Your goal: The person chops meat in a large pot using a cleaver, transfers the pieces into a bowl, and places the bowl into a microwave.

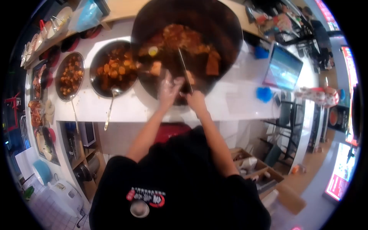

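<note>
A very large dark pot (pixel 230 42) with brown food in it fills the top centre. My right hand (pixel 196 100) is closed round the handle of a long knife (pixel 182 60), whose blade points up and away over the pot. Just left of the knife, my left hand (pixel 170 87), in a clear glove, hovers over the near part of the pot with its fingers apart. Orange-brown blocks lie near the hands, one (pixel 156 68) above my left hand and a larger one (pixel 212 64) at the pot's right side.
Two round pans of chunky food, one (pixel 115 67) beside the pot and one (pixel 70 74) further left, have ladles over the white counter (pixel 226 103). A tilted screen (pixel 283 67) and a blue item (pixel 264 94) are at the right. Open drawers lie below right.
</note>
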A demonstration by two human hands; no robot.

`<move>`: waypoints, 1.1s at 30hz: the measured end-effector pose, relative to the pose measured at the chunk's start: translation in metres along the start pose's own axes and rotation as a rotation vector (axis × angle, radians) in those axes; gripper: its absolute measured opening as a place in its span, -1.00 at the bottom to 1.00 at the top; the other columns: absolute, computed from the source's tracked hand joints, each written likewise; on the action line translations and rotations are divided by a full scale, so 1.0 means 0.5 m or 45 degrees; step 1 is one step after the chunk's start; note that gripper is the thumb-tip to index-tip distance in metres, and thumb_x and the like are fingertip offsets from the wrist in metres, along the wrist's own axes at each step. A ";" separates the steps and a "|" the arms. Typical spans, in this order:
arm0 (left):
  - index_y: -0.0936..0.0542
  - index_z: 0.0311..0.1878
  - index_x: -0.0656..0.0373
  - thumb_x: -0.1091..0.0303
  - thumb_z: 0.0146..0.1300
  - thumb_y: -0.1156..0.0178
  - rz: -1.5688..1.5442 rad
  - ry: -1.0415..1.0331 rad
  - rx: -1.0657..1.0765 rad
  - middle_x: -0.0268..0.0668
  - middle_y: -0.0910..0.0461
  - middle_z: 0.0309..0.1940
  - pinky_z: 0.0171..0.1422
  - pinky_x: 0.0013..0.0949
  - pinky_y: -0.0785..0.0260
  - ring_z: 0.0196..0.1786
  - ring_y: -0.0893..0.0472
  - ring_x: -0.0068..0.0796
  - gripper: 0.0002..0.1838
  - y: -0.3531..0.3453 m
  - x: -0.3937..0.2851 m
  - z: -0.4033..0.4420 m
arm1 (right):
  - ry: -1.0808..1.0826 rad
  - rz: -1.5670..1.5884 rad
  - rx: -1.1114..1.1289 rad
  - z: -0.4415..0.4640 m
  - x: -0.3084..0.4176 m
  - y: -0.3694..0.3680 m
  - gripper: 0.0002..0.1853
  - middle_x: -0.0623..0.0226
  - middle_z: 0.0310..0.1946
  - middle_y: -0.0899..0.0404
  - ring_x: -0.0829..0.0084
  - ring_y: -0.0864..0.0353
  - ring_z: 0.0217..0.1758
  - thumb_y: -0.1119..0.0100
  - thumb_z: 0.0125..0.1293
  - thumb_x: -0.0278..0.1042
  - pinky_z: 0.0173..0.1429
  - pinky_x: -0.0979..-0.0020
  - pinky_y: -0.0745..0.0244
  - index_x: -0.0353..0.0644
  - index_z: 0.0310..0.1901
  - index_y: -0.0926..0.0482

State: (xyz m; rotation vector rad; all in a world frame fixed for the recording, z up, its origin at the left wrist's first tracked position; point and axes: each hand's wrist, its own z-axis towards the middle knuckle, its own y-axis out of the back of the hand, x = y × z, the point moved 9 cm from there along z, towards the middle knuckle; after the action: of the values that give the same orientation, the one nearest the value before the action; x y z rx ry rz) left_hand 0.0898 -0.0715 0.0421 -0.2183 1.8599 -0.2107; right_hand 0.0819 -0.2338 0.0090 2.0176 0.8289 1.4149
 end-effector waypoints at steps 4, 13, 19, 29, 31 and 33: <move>-0.37 0.29 0.25 0.32 0.01 -0.46 0.820 -0.649 -0.041 -0.18 -0.52 0.16 0.33 -0.15 -0.35 0.23 -0.49 -0.19 -0.24 -0.038 -0.046 -0.013 | -0.106 0.147 -0.035 -0.004 -0.013 0.014 -0.68 -0.29 -0.34 -0.61 -0.27 -0.60 -0.13 -0.15 0.22 -0.29 0.01 -0.04 -0.51 -0.49 -0.36 -0.61; -0.30 0.38 0.16 0.13 -0.03 -0.48 1.204 -1.005 0.045 -0.10 -0.35 0.35 0.40 -0.10 -0.31 0.34 -0.39 0.07 -0.11 -0.070 -0.068 -0.069 | -0.104 0.218 0.031 -0.006 -0.009 0.027 -0.64 -0.17 -0.46 -0.64 -0.04 -0.70 -0.31 -0.11 0.20 -0.24 -0.13 0.10 -0.55 -0.49 -0.31 -0.64; -0.17 0.46 0.18 0.04 -0.06 -0.52 1.401 -0.887 -0.039 0.06 -0.29 0.36 0.40 -0.05 -0.31 0.38 -0.34 0.19 0.07 -0.077 -0.038 -0.032 | -0.150 0.249 0.127 -0.008 -0.019 0.039 -0.68 -0.16 -0.46 -0.63 -0.03 -0.68 -0.34 -0.14 0.23 -0.27 -0.16 0.11 -0.53 -0.46 -0.27 -0.64; -0.16 0.48 0.23 0.05 -0.03 -0.52 1.617 -0.645 -0.145 0.17 -0.08 0.46 0.42 -0.03 -0.26 0.43 -0.23 0.15 0.07 -0.150 -0.004 0.099 | -0.073 0.248 -0.037 -0.109 -0.014 0.246 -0.67 -0.25 -0.39 -0.61 -0.23 -0.61 -0.20 -0.17 0.27 -0.24 -0.08 0.01 -0.51 -0.45 -0.35 -0.60; -0.17 0.48 0.23 0.06 -0.03 -0.52 1.642 -0.602 -0.161 0.16 -0.09 0.45 0.42 -0.04 -0.26 0.44 -0.22 0.14 0.06 -0.170 0.013 0.126 | -0.111 0.230 -0.070 -0.129 -0.034 0.274 -0.64 -0.18 -0.43 -0.58 -0.08 -0.62 -0.31 -0.18 0.26 -0.18 -0.17 0.14 -0.47 -0.45 -0.26 -0.59; -0.17 0.48 0.23 0.07 -0.03 -0.52 1.646 -0.744 -0.262 0.17 -0.10 0.43 0.43 -0.04 -0.24 0.42 -0.23 0.18 0.06 -0.194 -0.001 0.146 | -0.174 0.252 -0.099 -0.146 -0.051 0.296 -0.65 -0.18 -0.44 -0.59 -0.12 -0.62 -0.28 -0.19 0.26 -0.19 -0.16 0.11 -0.48 -0.44 -0.31 -0.59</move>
State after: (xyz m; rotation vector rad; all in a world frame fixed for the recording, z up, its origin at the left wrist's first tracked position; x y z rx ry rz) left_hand 0.1639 -0.1677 0.0460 0.7183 1.1318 0.8475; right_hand 0.0322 -0.3458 0.1223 2.1565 0.5203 1.3722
